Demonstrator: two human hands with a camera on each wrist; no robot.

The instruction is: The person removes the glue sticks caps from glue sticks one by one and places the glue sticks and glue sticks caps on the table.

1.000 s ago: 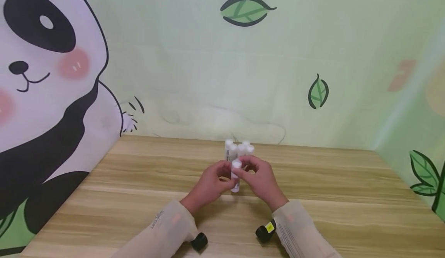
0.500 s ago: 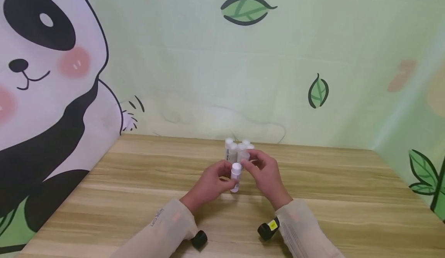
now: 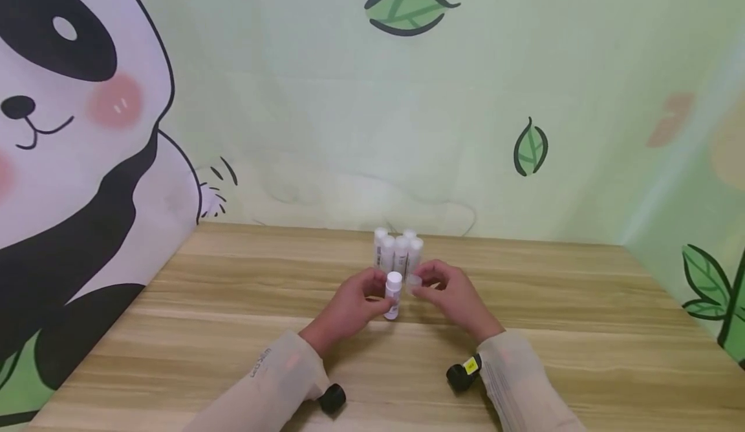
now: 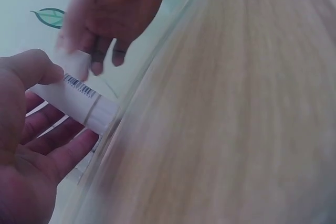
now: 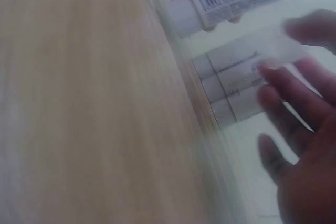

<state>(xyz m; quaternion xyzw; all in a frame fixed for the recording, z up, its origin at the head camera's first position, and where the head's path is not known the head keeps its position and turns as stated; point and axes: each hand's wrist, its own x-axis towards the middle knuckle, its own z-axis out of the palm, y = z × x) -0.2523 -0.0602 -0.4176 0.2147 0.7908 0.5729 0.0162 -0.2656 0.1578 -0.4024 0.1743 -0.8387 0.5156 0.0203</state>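
My left hand [image 3: 355,302] holds a white glue stick [image 3: 394,283] upright on the table, pinching its side between thumb and fingers. The barcode label and the separate base of this glue stick [image 4: 76,95] show in the left wrist view. Just to its right, my right hand [image 3: 451,293] pinches a small translucent cap [image 3: 414,284] between thumb and fingertips, apart from the glue stick. Close behind both hands, several more white glue sticks [image 3: 401,254] stand upright in a tight cluster. They also appear past the right fingers in the right wrist view.
The wooden table [image 3: 233,283] reaches back to a pale green wall cloth [image 3: 291,128] printed with a panda and leaves. Black wrist cameras [image 3: 333,398] sit at both cuffs, low over the wood.
My right hand has pulled the cap up off the glue stick, then brought it down to the right. The left hand keeps its grip on the stick in nearly the same place.
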